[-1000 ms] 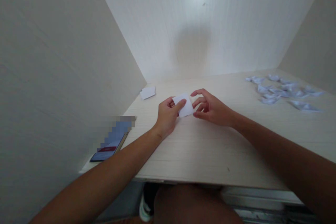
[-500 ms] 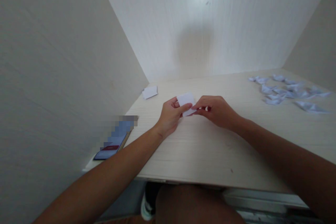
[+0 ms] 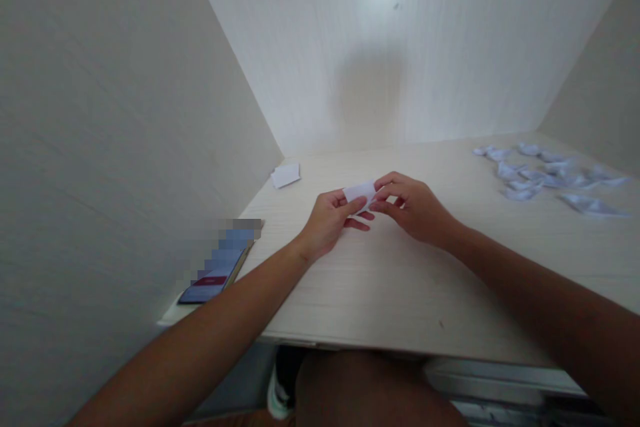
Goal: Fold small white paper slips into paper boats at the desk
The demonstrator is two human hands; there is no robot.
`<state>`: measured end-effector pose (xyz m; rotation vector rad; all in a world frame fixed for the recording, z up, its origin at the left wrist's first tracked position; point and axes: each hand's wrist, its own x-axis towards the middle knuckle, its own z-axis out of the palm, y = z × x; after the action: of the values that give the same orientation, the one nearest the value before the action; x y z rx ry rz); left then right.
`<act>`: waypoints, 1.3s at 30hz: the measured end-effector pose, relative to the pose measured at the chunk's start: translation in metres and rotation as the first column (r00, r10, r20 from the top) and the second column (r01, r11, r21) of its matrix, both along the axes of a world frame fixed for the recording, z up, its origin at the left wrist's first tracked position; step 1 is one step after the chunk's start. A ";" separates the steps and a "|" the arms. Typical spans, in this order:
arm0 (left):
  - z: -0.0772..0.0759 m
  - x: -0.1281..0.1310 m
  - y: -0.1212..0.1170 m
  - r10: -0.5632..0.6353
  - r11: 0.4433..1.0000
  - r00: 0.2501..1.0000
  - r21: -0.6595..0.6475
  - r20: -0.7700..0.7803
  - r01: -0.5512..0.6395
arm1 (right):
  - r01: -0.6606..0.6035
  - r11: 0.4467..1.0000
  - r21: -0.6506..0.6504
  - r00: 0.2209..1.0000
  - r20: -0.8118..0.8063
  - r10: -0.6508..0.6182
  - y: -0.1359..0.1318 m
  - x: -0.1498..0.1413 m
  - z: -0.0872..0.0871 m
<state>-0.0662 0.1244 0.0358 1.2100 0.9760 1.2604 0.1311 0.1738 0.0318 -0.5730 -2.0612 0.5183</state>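
Observation:
A small piece of white paper is held above the middle of the table. My left hand grips it from the left, thumb on top and fingers beneath, two fingertips showing past its lower edge. On the other side, my right hand pinches the paper's right edge between thumb and fingers. The lower right edge looks bent or folded; blur hides the exact crease.
Several folded white paper pieces lie scattered at the back right of the table. A few flat white sheets rest at the back left. Along the left wall lies a phone, its screen lit and partly pixelated.
My right hand has moved in from beside the paper and taken hold of its right edge. The paper now shows a smaller face, and my left fingers have spread out beneath it.

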 end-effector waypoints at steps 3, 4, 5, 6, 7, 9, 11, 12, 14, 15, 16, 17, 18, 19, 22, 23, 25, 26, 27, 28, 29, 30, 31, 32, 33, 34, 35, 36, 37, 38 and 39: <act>0.001 0.000 0.001 0.008 1.000 1.000 -0.015 -0.001 -0.008 | -0.034 0.999 -0.013 0.999 -0.022 0.034 0.000 0.000 0.000; 0.001 0.000 0.001 0.016 1.000 1.000 -0.024 0.004 -0.016 | -0.047 0.999 -0.016 0.998 -0.032 0.046 0.000 0.000 0.000; 0.000 0.000 0.002 0.023 0.999 1.000 -0.035 0.012 -0.023 | -0.056 0.998 -0.016 0.998 -0.040 0.055 0.000 0.001 0.000; 0.000 0.000 0.003 0.028 0.999 0.999 -0.044 0.020 -0.027 | -0.061 0.998 -0.013 0.997 -0.044 0.060 0.000 0.001 0.000; -0.001 -0.001 0.003 0.031 0.998 0.999 -0.052 0.027 -0.029 | -0.062 0.998 -0.008 0.997 -0.042 0.061 0.000 0.001 0.000; -0.002 -0.001 0.004 0.024 0.998 0.999 -0.055 0.032 -0.023 | -0.056 0.998 0.009 0.998 -0.029 0.057 0.000 0.002 0.000; -0.003 -0.002 0.004 0.012 0.999 0.999 -0.047 0.031 -0.010 | -0.052 0.998 0.018 0.998 -0.020 0.053 0.001 0.002 0.000; -0.003 -0.002 0.004 0.009 0.999 0.999 -0.042 0.033 -0.008 | -0.053 0.998 0.017 0.998 -0.021 0.054 0.001 0.001 0.000; -0.003 -0.002 0.003 0.011 1.000 0.999 -0.025 0.043 -0.010 | -0.056 0.998 -0.001 0.998 -0.031 0.056 0.001 0.001 0.000; -0.003 -0.002 0.003 0.021 1.000 0.998 -0.011 0.051 -0.020 | -0.053 0.998 -0.017 0.998 -0.037 0.053 0.001 0.001 0.000; -0.002 -0.002 0.003 0.039 0.999 0.997 0.005 0.059 -0.039 | -0.045 0.998 -0.036 0.998 -0.043 0.043 0.001 0.001 0.000; -0.001 -0.002 0.003 0.062 0.998 0.996 0.022 0.064 -0.063 | -0.033 0.998 -0.057 0.998 -0.049 0.030 0.001 0.000 0.000; 0.000 -0.002 0.003 0.085 0.995 0.994 0.037 0.066 -0.088 | -0.018 0.997 -0.079 0.998 -0.053 0.014 0.001 0.000 0.000; 0.001 -0.002 0.003 0.107 0.993 0.992 0.050 0.064 -0.110 | -0.004 0.995 -0.100 0.998 -0.058 -0.002 0.001 0.000 0.000; 0.003 -0.001 0.002 0.142 0.987 0.989 0.075 0.042 -0.145 | 0.033 0.988 -0.153 0.997 -0.066 -0.044 0.000 -0.002 0.000; 0.004 -0.001 0.002 0.144 0.986 0.989 0.081 0.037 -0.147 | 0.047 0.984 -0.171 0.996 -0.069 -0.060 -0.001 -0.002 0.000; 0.004 0.000 0.001 0.140 0.985 0.990 0.095 0.029 -0.143 | 0.074 0.975 -0.209 0.993 -0.075 -0.092 -0.002 -0.003 0.000; 0.004 0.000 0.000 0.134 0.985 0.991 0.105 0.028 -0.136 | 0.083 0.971 -0.223 0.992 -0.075 -0.102 -0.002 -0.003 0.000; 0.004 0.000 0.000 0.124 0.985 0.992 0.120 0.028 -0.127 | 0.090 0.969 -0.230 0.991 -0.073 -0.109 -0.003 -0.003 0.000; 0.004 0.001 -0.001 0.111 0.983 0.993 0.140 0.028 -0.114 | 0.094 0.969 -0.229 0.991 -0.071 -0.113 -0.003 -0.003 0.001; 0.004 0.001 -0.002 0.101 0.980 0.994 0.167 0.027 -0.104 | 0.096 0.970 -0.222 0.991 -0.070 -0.114 -0.004 -0.004 0.001; 0.004 0.001 -0.003 0.097 0.975 0.995 0.200 0.024 -0.100 | 0.097 0.973 -0.210 0.991 -0.070 -0.114 -0.004 -0.004 0.002; 0.004 0.002 -0.004 0.099 0.967 0.995 0.236 0.015 -0.100 | 0.100 0.976 -0.195 0.991 -0.072 -0.116 -0.004 -0.004 0.002; 0.004 0.003 -0.005 0.107 0.957 0.994 0.271 0.000 -0.103 | 0.101 0.978 -0.182 0.990 -0.076 -0.116 -0.005 -0.004 0.002; 0.004 0.004 -0.006 0.123 0.947 0.992 0.301 -0.016 -0.112 | 0.100 0.980 -0.171 0.990 -0.079 -0.115 -0.005 -0.004 0.003; 0.003 0.005 -0.007 0.140 0.938 0.990 0.324 -0.032 -0.122 | 0.099 0.982 -0.163 0.990 -0.082 -0.113 -0.006 -0.004 0.003; 0.003 0.006 -0.008 0.153 0.932 0.987 0.339 -0.047 -0.129 | 0.097 0.983 -0.158 0.990 -0.083 -0.111 -0.006 -0.004 0.003; 0.004 0.006 -0.008 0.161 0.929 0.985 0.347 -0.058 -0.131 | 0.094 0.983 -0.157 0.990 -0.085 -0.108 -0.006 -0.004 0.003; 0.004 0.007 -0.009 0.164 0.928 0.984 0.349 -0.063 -0.132 | 0.090 0.983 -0.158 0.990 -0.089 -0.105 -0.006 -0.004 0.003; 0.004 0.008 -0.009 0.166 0.928 0.984 0.347 -0.064 -0.134 | 0.087 0.983 -0.160 0.990 -0.094 -0.103 -0.007 -0.004 0.003; 0.005 0.008 -0.009 0.166 0.929 0.984 0.344 -0.062 -0.135 | 0.087 0.983 -0.163 0.990 -0.099 -0.104 -0.007 -0.004 0.003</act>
<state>-0.0584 0.1154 0.0409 1.4912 0.9563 1.5531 0.1270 0.1668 0.0347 -0.7182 -1.8922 0.6461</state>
